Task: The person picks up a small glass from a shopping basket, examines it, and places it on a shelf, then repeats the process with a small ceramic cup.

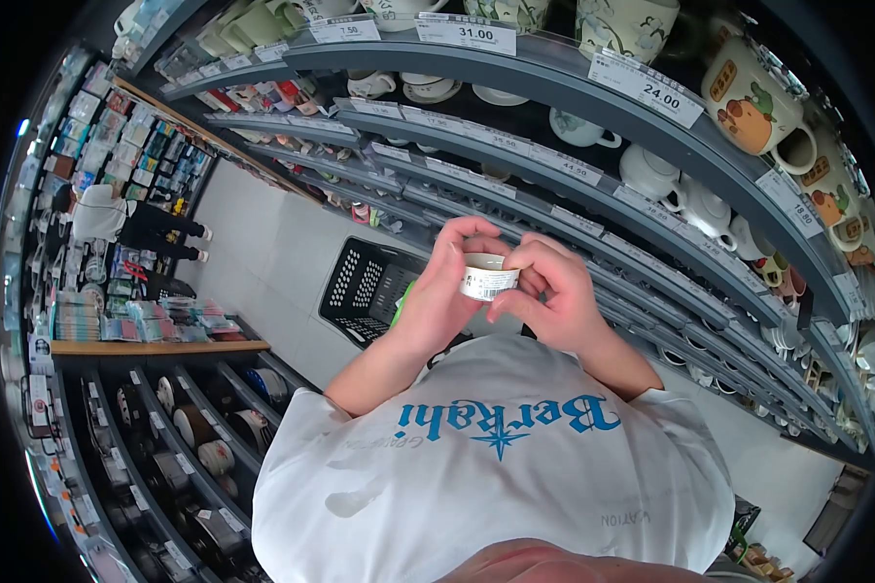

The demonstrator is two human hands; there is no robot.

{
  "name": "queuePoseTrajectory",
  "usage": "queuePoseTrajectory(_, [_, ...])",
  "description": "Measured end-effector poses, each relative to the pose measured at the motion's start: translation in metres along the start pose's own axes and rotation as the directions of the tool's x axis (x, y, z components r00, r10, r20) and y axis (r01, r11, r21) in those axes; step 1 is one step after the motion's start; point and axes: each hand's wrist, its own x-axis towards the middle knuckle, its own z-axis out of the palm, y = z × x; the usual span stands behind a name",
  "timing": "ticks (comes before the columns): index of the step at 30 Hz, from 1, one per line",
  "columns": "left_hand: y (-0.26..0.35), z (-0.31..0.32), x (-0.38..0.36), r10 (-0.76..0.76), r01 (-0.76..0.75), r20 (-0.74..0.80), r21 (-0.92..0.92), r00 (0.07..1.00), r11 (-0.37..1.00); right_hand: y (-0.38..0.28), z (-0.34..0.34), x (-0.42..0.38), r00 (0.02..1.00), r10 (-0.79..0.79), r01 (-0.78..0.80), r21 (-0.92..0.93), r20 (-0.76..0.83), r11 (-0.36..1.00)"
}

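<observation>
A small, low, round white cup (pixel 488 281) is held up in front of my chest, its printed label and barcode facing me. My left hand (pixel 445 282) wraps around its left side, thumb along the near edge. On the other side, the fingers of my right hand (pixel 552 291) pinch the rim and wall. Part of the cup is hidden behind my fingers. Below my hands, partly covered by my left forearm, is a black shopping basket (pixel 337 282) with something bright green in it.
Shelves of mugs (pixel 753 92), teapots (pixel 648 173) and price tags (pixel 467 35) run along the top and right. Pans (pixel 196 425) fill a rack at lower left. Another person (pixel 131 222) stands in the aisle (pixel 253 228) by hanging packaged goods.
</observation>
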Motion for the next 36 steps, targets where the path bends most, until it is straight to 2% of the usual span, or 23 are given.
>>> queuePoseTrajectory(2, [0.002,0.006,0.002,-0.029,0.027,-0.051,-0.043,0.998,0.999,0.011,-0.004,-0.001,1.0,0.018,-0.02,0.165,0.017,0.986])
queuePoseTrajectory(3, [0.001,0.004,0.002,-0.029,0.026,-0.057,-0.043,0.998,0.999,0.016,-0.004,-0.003,1.0,0.019,-0.022,0.169,0.022,0.985])
queuePoseTrajectory(5, [0.0,-0.005,0.005,-0.075,0.076,0.018,-0.072,0.997,0.995,0.023,-0.004,-0.003,0.999,0.042,-0.05,0.304,0.032,0.951])
queuePoseTrajectory(6, [0.0,-0.008,0.007,-0.075,0.076,0.022,-0.063,0.997,0.995,0.021,-0.002,-0.003,0.999,0.035,-0.042,0.306,0.027,0.951])
queuePoseTrajectory(8, [-0.001,-0.011,0.008,-0.098,0.102,0.049,-0.095,0.994,0.99,0.017,0.003,-0.002,0.995,0.102,-0.089,0.442,-0.006,0.893])
queuePoseTrajectory(9, [-0.002,-0.014,0.008,-0.096,0.101,0.06,-0.09,0.994,0.991,0.017,0.004,0.001,0.995,0.095,-0.08,0.437,-0.014,0.896])
queuePoseTrajectory(11, [-0.004,-0.019,0.008,-0.06,0.066,0.125,-0.047,0.99,0.997,0.019,0.004,0.006,1.0,-0.01,0.012,0.231,-0.01,0.973])
queuePoseTrajectory(12, [0.001,-0.019,0.008,-0.08,0.087,0.124,-0.049,0.989,0.995,0.02,0.006,0.008,0.999,-0.048,0.05,0.189,-0.017,0.981])
queuePoseTrajectory(19, [0.014,-0.047,0.011,-0.005,0.006,0.055,-0.018,0.998,1.0,0.012,0.031,0.026,0.989,-0.061,0.056,-0.04,-0.138,0.998])
queuePoseTrajectory(21, [0.016,-0.056,0.01,0.059,-0.062,0.059,0.041,0.996,0.997,0.008,0.039,0.033,0.971,-0.166,0.14,-0.155,-0.173,0.978])
queuePoseTrajectory(22, [0.018,-0.06,0.01,0.062,-0.065,0.062,0.037,0.996,0.997,0.006,0.045,0.038,0.971,-0.168,0.14,-0.16,-0.171,0.977])
queuePoseTrajectory(24, [0.022,-0.068,0.01,0.038,-0.04,0.082,0.023,0.996,0.999,0.004,0.057,0.047,0.935,-0.291,0.239,-0.25,-0.2,0.938])
queuePoseTrajectory(28, [0.033,-0.089,0.007,0.022,-0.025,0.099,0.02,0.995,0.999,0.011,0.075,0.057,0.923,-0.357,0.299,-0.32,-0.141,0.899])
queuePoseTrajectory(30, [0.037,-0.1,0.007,0.052,-0.044,0.143,-0.061,0.988,0.997,0.015,0.083,0.062,0.922,-0.372,0.332,-0.271,-0.111,0.903])
queuePoseTrajectory(31, [0.042,-0.104,0.007,0.052,-0.042,0.145,-0.071,0.988,0.997,0.018,0.087,0.063,0.924,-0.366,0.325,-0.278,-0.107,0.904])
queuePoseTrajectory(33, [0.05,-0.112,0.006,-0.048,0.083,0.186,-0.187,0.981,0.979,0.024,0.094,0.064,0.964,-0.249,0.218,-0.255,-0.096,0.942])
queuePoseTrajectory(36, [0.05,-0.126,0.007,-0.045,0.077,0.158,-0.206,0.986,0.976,0.036,0.104,0.073,0.954,-0.292,0.262,-0.277,-0.073,0.924])
